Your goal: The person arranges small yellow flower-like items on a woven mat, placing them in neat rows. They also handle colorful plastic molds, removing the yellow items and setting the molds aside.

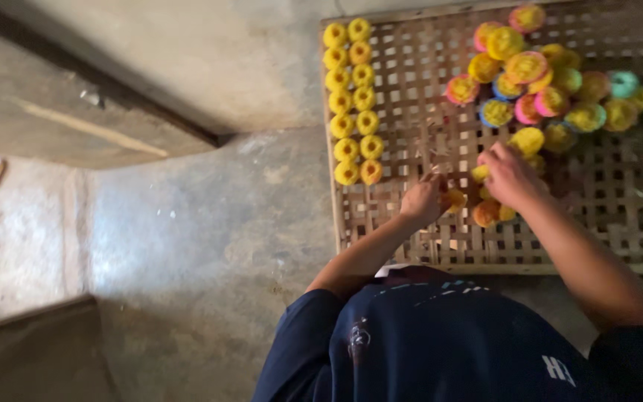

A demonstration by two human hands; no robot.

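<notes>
Concrete floor (pixel 202 223) fills the left side, bare and grey. Next comes a woven bamboo tray (pixel 619 216), its left edge lined with two neat columns of yellow cakes (pixel 355 100). Near the tray's front, the left hand (pixel 422 199) pinches an orange-yellow cake (pixel 454 199) between closed fingertips. Just right of it, the right hand (pixel 511 177) curls over a small cluster of cakes (pixel 489 212), fingers bent and touching them; whether it grips one I cannot tell. Farther back right, a loose heap (pixel 545 82) of yellow cakes sits in pink, blue and green cups.
</notes>
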